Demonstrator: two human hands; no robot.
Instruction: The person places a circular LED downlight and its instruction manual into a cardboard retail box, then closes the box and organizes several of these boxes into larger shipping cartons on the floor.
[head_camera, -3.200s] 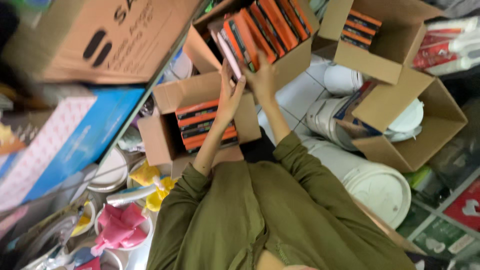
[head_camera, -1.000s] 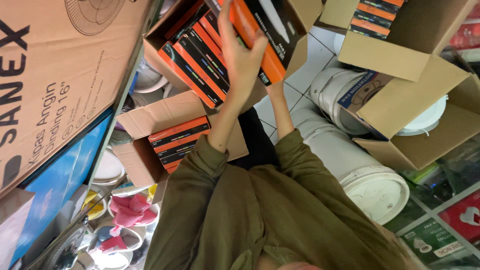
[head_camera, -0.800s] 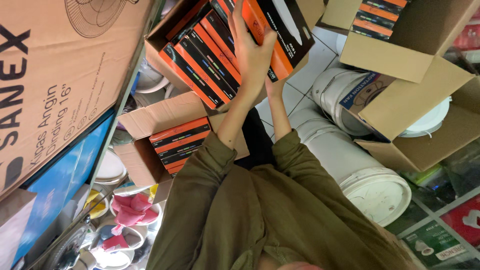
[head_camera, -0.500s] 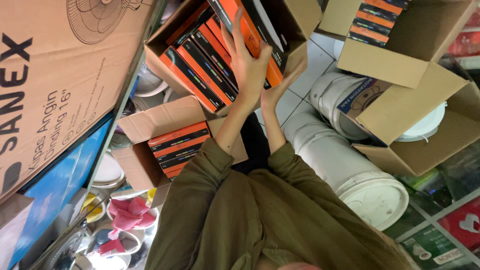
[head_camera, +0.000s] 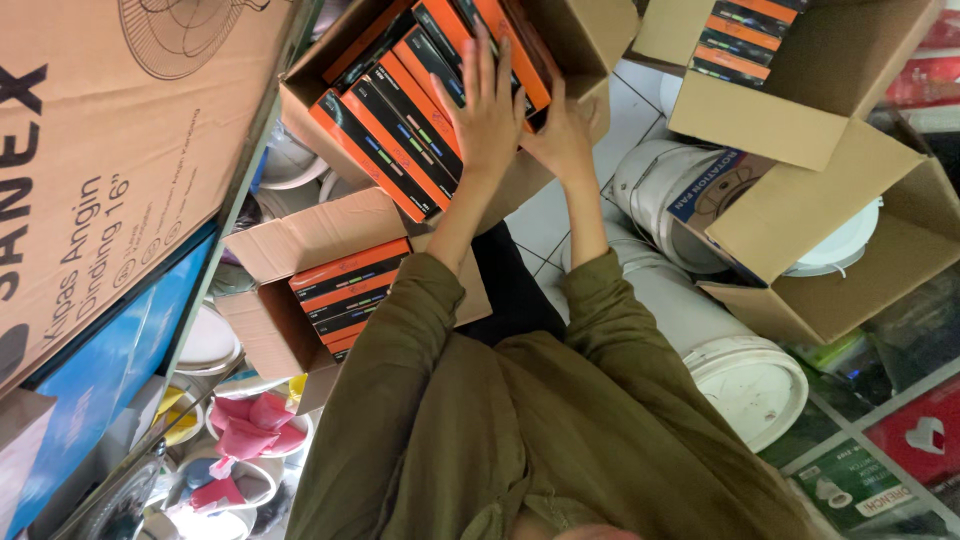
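An open cardboard carton (head_camera: 575, 35) holds several flat orange-and-black packs (head_camera: 400, 130) standing in rows. My left hand (head_camera: 490, 110) lies flat on top of the packs with its fingers spread, pressing on an orange one. My right hand (head_camera: 565, 135) is cupped on the carton's near wall just beside it, thumb at the rim. Both arms wear olive green sleeves. A second open carton (head_camera: 270, 330) with the same kind of packs (head_camera: 345, 295) sits lower left, by my left elbow.
A large brown fan carton (head_camera: 110, 150) fills the left. Another carton of packs (head_camera: 790, 95) and an open one (head_camera: 860, 280) stand at the right over white buckets (head_camera: 745, 375). Bowls and pink plastic ware (head_camera: 235, 440) lie at the lower left. The floor is tiled.
My left hand slid an orange pack down into the upper carton and now rests flat on it. My right hand came up to the carton's wall. The view shifted slightly.
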